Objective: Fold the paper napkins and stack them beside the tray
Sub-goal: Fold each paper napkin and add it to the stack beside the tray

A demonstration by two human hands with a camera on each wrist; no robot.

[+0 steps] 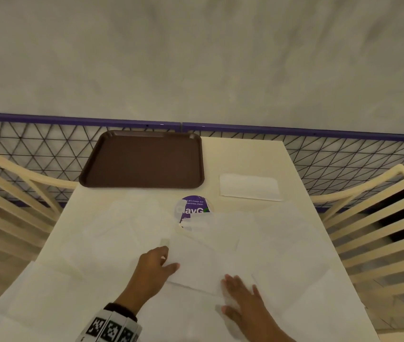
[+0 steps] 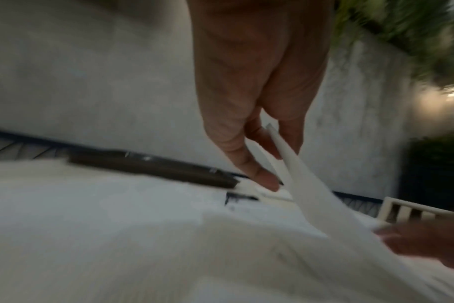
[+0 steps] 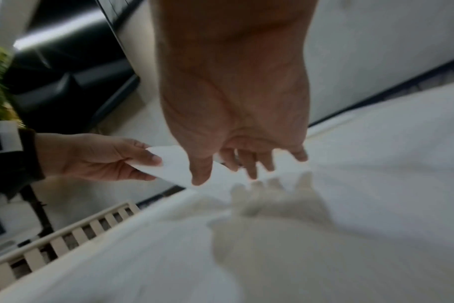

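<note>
A brown tray (image 1: 144,159) lies at the table's far left. One folded white napkin (image 1: 250,187) sits right of it. Several unfolded napkins cover the near half of the table. My left hand (image 1: 170,261) pinches the edge of one napkin (image 1: 196,267) between thumb and fingers and holds that edge lifted off the table (image 2: 311,194). The pinch shows in the right wrist view too, on the napkin's corner (image 3: 174,164). My right hand (image 1: 235,290) hovers with straight, spread fingers (image 3: 249,172) over the same napkin's near right part; contact is unclear.
A round purple sticker (image 1: 193,209) lies mid-table, partly under a napkin. Cream slatted chairs (image 1: 381,230) flank the table on both sides. A black wire mesh fence with a purple rail (image 1: 319,134) runs behind the table's far edge.
</note>
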